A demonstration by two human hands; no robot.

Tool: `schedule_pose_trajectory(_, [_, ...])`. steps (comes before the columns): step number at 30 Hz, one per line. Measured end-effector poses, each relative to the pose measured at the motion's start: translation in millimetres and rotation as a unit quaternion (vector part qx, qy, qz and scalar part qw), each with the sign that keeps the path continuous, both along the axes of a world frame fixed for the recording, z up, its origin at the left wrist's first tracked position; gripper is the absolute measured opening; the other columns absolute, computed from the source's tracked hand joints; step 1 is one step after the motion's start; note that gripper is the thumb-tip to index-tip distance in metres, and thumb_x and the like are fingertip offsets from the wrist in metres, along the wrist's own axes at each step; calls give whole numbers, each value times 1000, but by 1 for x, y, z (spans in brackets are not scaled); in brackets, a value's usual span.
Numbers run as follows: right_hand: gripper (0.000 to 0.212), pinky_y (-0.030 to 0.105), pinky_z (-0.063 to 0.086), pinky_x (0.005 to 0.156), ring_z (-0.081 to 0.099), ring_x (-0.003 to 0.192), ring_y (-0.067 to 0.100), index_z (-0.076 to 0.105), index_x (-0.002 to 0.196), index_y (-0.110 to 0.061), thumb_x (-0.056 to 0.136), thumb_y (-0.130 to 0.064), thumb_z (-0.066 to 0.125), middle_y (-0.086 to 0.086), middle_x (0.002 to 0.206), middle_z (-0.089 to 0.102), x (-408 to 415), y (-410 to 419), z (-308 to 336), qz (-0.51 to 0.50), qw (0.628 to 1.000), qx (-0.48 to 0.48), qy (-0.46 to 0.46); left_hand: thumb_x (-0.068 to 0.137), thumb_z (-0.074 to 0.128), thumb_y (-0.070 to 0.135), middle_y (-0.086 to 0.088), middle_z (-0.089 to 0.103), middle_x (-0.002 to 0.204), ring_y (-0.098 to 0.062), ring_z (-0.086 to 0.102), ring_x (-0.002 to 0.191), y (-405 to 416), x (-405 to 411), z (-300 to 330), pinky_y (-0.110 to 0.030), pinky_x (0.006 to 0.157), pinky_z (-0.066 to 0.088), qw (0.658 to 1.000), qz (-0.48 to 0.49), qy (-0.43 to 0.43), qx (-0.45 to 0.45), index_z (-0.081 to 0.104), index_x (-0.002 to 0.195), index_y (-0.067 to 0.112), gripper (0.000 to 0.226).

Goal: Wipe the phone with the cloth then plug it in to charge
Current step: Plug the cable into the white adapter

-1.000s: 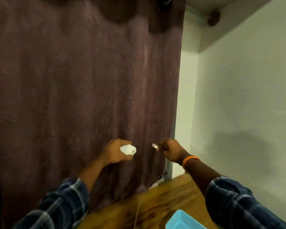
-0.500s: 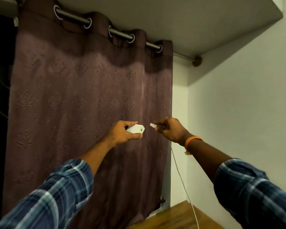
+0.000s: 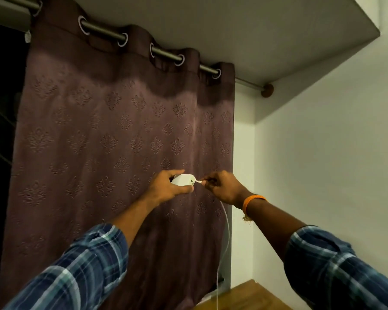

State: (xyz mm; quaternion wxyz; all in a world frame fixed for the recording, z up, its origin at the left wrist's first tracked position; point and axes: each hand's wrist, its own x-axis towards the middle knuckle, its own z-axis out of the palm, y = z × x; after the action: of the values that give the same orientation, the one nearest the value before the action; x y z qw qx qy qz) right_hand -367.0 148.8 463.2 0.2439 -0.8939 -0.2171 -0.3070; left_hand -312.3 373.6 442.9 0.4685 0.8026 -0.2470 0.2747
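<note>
A heavy plum curtain [image 3: 112, 142], embossed with small diamond motifs, hangs by metal eyelets from a grey rod [image 3: 103, 33]. In front of it the left hand [image 3: 168, 186] has its fingers clamped on a smooth white blocky charger adapter [image 3: 182, 180]. The right hand [image 3: 222, 186] pinches a small white cable plug [image 3: 198, 181] at the adapter's end face; an orange band [image 3: 253, 200] circles that wrist. A thin white cable [image 3: 224, 242] droops to the wooden worktop [image 3: 251, 296] beside a plain wall [image 3: 323, 164].

Patterned brown curtain [image 3: 112, 139] on a metal rod [image 3: 103, 32], white wall [image 3: 323, 164], wooden tabletop [image 3: 244, 297] below
</note>
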Motion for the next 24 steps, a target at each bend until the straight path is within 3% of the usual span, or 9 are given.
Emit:
schedule_pose_trajectory(6, [26, 33, 54, 79, 64, 82, 10, 73, 115, -17, 98, -30, 58, 1, 100, 75, -4, 2, -5, -5, 1000, 22, 15, 52, 92, 54, 7, 69, 119, -4, 65, 99, -6, -5, -2, -22, 81, 57, 1000, -15, -2, 1, 66, 131, 21, 89])
schedule_pose_trajectory(11, [25, 28, 47, 76, 63, 83, 11, 73, 115, -15, 98, -27, 59, 2, 100, 75, -9, 4, -4, -9, 999, 37, 16, 52, 91, 55, 7, 69, 117, -2, 64, 100, -11, -10, 3, -30, 87, 60, 1000, -13, -6, -3, 66, 132, 20, 91])
schedule_pose_trajectory(16, [24, 30, 51, 79, 66, 88, 18, 73, 113, -14, 98, -27, 59, 5, 101, 75, -14, 3, -4, -9, 998, 54, 7, 48, 91, 57, 12, 68, 114, 5, 62, 94, -17, -14, 1, -7, 67, 52, 1000, -13, -8, -20, 65, 131, 21, 94])
schedule_pose_trajectory(24, [23, 31, 56, 79, 65, 85, 16, 72, 112, -13, 99, -21, 55, 7, 104, 74, -19, 6, -9, -21, 999, 37, -16, 51, 91, 56, 8, 66, 121, 1, 62, 97, -22, -15, -7, -4, 63, 51, 999, -24, -12, -21, 64, 134, 20, 95])
